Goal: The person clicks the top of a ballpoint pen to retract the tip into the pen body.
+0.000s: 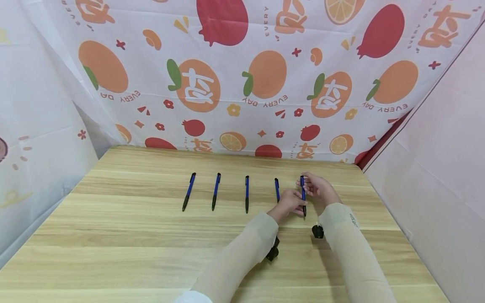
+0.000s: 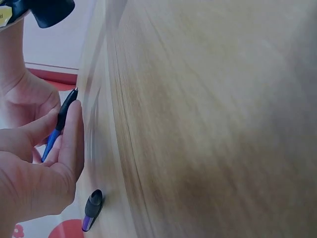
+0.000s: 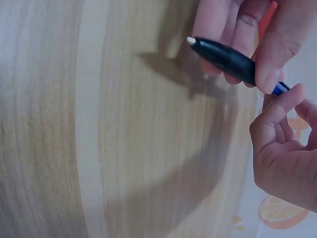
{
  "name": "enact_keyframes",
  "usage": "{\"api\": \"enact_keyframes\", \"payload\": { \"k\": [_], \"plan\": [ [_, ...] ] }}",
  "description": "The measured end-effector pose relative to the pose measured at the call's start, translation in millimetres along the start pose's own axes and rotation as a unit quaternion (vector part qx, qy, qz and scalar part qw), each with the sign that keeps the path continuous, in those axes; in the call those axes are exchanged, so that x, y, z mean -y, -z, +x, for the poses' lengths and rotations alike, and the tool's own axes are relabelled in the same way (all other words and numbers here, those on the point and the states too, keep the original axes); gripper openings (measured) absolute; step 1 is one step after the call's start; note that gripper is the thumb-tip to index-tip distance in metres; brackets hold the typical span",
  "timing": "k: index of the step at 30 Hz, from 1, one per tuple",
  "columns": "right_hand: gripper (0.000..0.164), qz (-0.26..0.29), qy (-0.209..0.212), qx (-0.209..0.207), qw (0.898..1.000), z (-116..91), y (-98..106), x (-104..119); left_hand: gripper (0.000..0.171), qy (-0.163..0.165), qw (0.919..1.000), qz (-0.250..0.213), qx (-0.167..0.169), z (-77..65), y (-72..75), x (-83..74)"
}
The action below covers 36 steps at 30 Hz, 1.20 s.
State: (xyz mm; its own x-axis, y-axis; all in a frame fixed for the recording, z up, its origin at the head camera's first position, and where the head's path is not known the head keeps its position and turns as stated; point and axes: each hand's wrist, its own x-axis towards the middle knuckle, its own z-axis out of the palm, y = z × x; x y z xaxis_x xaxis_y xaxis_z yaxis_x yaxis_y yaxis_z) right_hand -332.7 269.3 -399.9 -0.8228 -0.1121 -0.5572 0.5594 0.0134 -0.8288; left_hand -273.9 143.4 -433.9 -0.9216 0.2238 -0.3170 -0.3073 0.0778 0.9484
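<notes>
Both hands are on one blue pen with a black grip (image 1: 303, 191), lifted near the right end of a row of pens. My left hand (image 1: 289, 203) pinches it by the black grip (image 3: 228, 60), thumb on one side and fingers on the other. At the blue end, the right hand (image 1: 317, 186) holds it between thumb and fingers. The pale tip (image 3: 191, 40) points toward the person. Just left of the hands lies another blue pen (image 1: 277, 185), its lower part hidden by the left hand.
Three more blue pens (image 1: 247, 193) lie spaced out to the left on the wood-grain table (image 1: 132, 235). A fruit-print cloth (image 1: 235, 75) hangs behind the table, with pale sheets at both sides. Black wrist devices (image 1: 318, 231) hang beneath the forearms.
</notes>
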Motion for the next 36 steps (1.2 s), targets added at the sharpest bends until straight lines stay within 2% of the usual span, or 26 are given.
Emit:
{"api": "enact_keyframes", "payload": {
  "k": [4, 14, 24, 36],
  "plan": [
    [0.033, -0.003, -0.001, -0.006, 1.0, 1, 0, 0, 0.015, -0.004, 1.0, 0.003, -0.001, -0.4, -2.3, -0.5],
    [0.03, -0.034, -0.003, -0.004, 0.999, -13, -7, 4, 0.016, -0.011, 0.9998, 0.01, -0.011, 0.2, -3.5, 0.8],
    [0.03, -0.02, 0.0, -0.021, 1.0, 3, -2, -6, 0.017, -0.008, 0.9998, 0.011, -0.016, -4.0, -5.6, 0.9],
    [0.028, -0.025, 0.002, -0.02, 0.999, 4, -2, -4, 0.016, -0.009, 0.9996, -0.015, -0.022, -4.4, -5.4, 2.0]
  ]
}}
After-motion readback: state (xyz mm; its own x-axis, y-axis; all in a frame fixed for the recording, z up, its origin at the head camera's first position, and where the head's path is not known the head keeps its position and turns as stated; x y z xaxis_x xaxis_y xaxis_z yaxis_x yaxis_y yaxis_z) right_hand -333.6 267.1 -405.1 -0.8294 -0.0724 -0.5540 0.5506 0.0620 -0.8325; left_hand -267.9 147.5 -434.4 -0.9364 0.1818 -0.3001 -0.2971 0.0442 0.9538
